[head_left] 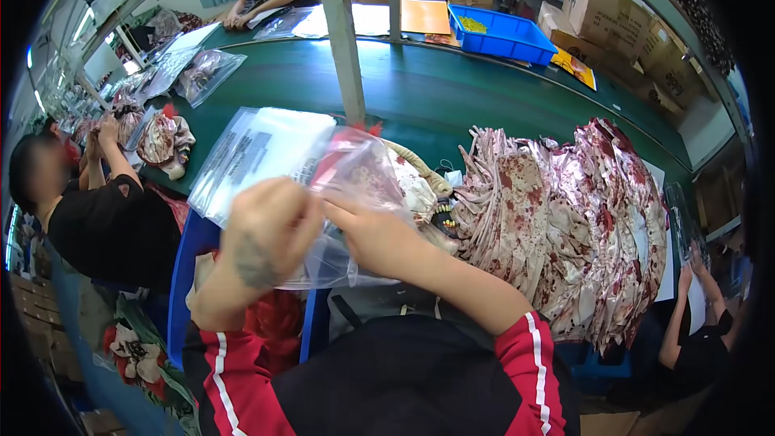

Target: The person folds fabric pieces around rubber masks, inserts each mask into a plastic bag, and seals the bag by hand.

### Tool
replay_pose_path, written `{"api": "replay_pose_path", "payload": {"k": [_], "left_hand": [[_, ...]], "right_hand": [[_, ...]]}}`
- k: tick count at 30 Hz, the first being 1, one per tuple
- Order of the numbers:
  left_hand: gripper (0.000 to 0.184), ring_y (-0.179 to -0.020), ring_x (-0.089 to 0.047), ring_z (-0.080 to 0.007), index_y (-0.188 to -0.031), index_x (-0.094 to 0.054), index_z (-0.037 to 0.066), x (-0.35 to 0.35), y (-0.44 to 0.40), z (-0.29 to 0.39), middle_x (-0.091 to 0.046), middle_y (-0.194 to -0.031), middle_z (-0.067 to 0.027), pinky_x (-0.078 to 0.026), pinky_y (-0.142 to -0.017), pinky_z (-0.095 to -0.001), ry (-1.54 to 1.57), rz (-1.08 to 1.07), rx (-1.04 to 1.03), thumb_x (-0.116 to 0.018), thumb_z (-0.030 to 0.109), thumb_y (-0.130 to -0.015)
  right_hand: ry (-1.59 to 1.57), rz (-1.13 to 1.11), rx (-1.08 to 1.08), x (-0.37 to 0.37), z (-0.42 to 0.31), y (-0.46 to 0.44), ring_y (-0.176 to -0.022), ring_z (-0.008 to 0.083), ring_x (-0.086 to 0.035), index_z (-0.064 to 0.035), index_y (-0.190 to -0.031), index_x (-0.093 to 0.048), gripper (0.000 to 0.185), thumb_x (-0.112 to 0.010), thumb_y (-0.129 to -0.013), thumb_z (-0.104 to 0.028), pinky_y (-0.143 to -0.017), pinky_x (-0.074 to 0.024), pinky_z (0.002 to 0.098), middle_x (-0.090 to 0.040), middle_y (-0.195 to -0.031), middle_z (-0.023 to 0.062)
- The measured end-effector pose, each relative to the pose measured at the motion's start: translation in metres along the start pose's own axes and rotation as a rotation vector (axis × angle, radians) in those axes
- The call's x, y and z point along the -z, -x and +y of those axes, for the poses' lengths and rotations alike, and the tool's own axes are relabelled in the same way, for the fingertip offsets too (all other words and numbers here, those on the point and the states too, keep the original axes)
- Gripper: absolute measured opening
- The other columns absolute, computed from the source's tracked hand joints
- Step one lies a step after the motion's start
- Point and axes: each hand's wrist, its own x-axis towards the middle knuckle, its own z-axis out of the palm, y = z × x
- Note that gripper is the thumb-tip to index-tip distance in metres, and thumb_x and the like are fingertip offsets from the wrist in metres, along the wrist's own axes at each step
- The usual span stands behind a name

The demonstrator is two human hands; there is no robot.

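A clear plastic bag [367, 169] lies in front of me at the near edge of the green table, with a white printed sheet [270, 141] at its left side. Something red and pale shows through the film. My left hand [270, 226], slightly blurred, is closed at the bag's near edge, and its fingertips are mostly hidden. Beside it my right hand [371, 234] pinches the bag's film. Just right of the bag sits a pale mask [416, 186] with dark, toothed mouth parts. Farther right is a big pile of red-stained pale cloth [557, 226].
The green table [484, 85] curves around ahead. A blue tray [504, 40] with yellow bits stands beyond it. A metal post [341, 40] rises in front. Blue bins [194, 258] are below my arms. Co-workers [105, 210] work at left, far side and right. Cardboard boxes [605, 12] stack behind.
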Motion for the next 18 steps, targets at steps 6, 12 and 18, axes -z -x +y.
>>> {"api": "replay_pose_path", "payload": {"k": [6,12,18], "left_hand": [[0.015,-0.058,-0.053,-0.0252,-0.074,-0.053,0.003,-0.060,-0.009,0.031,-0.056,-0.069,-0.0099,-0.046,-0.057,-0.0338,0.042,0.032,-0.189,-0.066,0.001,-0.080],[0.015,-0.057,-0.053,-0.0257,-0.074,-0.053,0.003,-0.088,-0.008,0.030,-0.056,-0.070,-0.0097,-0.047,-0.057,-0.0321,0.163,-0.024,-0.265,-0.066,0.002,-0.081],[0.015,-0.058,-0.054,-0.0249,-0.075,-0.053,0.003,-0.091,-0.003,0.022,-0.056,-0.071,-0.0090,-0.048,-0.058,-0.0318,0.195,-0.104,-0.229,-0.066,0.002,-0.081]], "right_hand": [[-0.313,-0.126,0.009,-0.009,-0.005,-0.051,-0.139,0.0298,-0.043,-0.0064,-0.133,-0.055,0.045,-0.060,-0.088,-0.009,-0.111,-0.0394,0.0389,-0.059,-0.131,0.0208],[0.051,0.327,0.481,-0.049,0.018,-0.071,-0.130,0.0219,-0.050,-0.0089,-0.125,-0.060,0.028,-0.050,-0.099,-0.015,-0.114,-0.0377,0.0346,-0.066,-0.120,0.0098],[-0.078,-0.014,0.114,-0.071,0.016,-0.120,-0.123,0.0281,-0.055,-0.0072,-0.132,-0.055,0.038,-0.054,-0.094,-0.012,-0.106,-0.0441,0.0383,-0.064,-0.120,0.0144]]}}
